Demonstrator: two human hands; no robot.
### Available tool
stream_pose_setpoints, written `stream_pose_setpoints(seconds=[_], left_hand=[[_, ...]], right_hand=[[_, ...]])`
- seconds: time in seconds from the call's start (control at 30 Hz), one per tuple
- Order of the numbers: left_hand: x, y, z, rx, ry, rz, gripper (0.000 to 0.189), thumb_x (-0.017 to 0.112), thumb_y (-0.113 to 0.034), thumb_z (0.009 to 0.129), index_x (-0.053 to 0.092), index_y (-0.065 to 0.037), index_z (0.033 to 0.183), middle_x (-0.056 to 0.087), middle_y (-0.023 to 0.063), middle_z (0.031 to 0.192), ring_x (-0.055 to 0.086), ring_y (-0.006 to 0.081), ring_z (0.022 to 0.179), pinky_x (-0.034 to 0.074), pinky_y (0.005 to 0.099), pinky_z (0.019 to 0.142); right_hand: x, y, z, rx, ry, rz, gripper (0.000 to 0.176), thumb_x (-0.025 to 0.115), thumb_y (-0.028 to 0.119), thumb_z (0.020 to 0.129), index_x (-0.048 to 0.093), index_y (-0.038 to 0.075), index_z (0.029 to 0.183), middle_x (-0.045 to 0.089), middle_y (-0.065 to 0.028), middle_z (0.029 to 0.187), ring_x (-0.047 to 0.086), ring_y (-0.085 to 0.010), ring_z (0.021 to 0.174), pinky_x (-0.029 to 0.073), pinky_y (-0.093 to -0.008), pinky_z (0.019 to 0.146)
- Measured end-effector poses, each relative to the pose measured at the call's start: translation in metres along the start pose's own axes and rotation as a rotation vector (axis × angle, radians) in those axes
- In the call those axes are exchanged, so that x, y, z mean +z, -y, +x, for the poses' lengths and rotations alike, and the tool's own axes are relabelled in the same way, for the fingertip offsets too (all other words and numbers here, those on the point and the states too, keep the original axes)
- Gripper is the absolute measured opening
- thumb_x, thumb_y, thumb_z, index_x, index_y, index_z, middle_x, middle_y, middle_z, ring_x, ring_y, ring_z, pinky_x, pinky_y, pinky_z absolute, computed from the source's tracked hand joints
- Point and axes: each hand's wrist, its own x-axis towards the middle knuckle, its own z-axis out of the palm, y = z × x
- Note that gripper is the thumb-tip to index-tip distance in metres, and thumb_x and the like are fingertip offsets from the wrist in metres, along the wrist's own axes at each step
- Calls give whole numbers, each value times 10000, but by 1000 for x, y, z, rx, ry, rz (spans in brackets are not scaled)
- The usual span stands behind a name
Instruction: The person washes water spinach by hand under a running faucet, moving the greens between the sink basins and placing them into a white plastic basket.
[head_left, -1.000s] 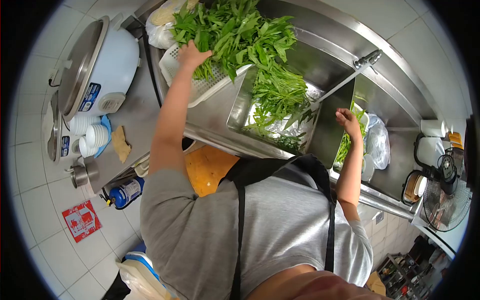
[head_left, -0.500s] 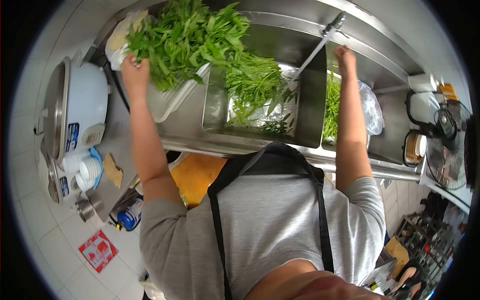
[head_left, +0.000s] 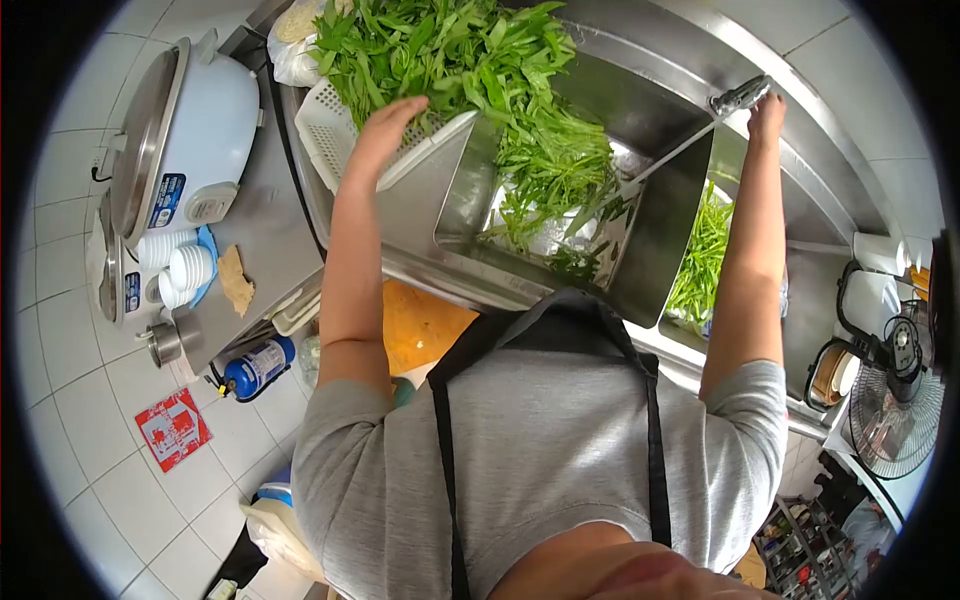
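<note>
My left hand [head_left: 393, 122] reaches over the white perforated basket [head_left: 322, 135], its fingers spread at the edge of the leafy greens [head_left: 440, 60]. The greens heap over the basket and trail into the middle sink basin [head_left: 465, 200]. At the back rim, my right hand [head_left: 768, 112] is at the faucet [head_left: 742, 96], fingers closed by its handle; what they grip is too small to make out. A stream of water runs from the faucet toward the middle basin. More cut greens [head_left: 704, 255] lie in the right basin, beside my right forearm.
At the left stand a large cooker [head_left: 205, 140], stacked white bowls [head_left: 188, 268] and a metal cup [head_left: 162, 343]. A blue cylinder [head_left: 258, 368] is below the counter. A fan [head_left: 893, 420] and white containers [head_left: 870, 300] are at the right. A plastic bag [head_left: 292, 62] touches the basket.
My left hand has moved right, from the bag side to the front of the greens. My right hand has risen to the faucet. The whole view has shifted and turned.
</note>
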Motion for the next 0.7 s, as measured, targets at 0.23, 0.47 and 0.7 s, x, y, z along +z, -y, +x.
stream_pose_setpoints(seconds=[0.23,0.47,0.7], left_hand=[[3,1,31,-88,4,452,348,476,-339,813,611,-81,1003,595,141,1012,566,257,914,419,336,801],[28,-99,-42,107,-144,1032,360,514,-359,796,634,-20,819,619,132,766,576,291,713,443,343,646],[179,-57,-2,246,875,619,363,592,-367,766,642,-10,804,623,111,700,573,148,618,445,301,581]], right_hand=[[-19,21,-48,75,107,-246,625,571,164,775,252,18,1292,510,-185,1143,461,-269,1088,413,-365,824],[-50,-33,-132,-60,250,-746,561,639,257,726,442,20,1196,567,-167,1015,504,-275,999,429,-355,807],[-44,-95,-181,-312,196,-1229,799,619,239,750,131,-58,1308,428,-291,1146,444,-394,1056,371,-397,904]])
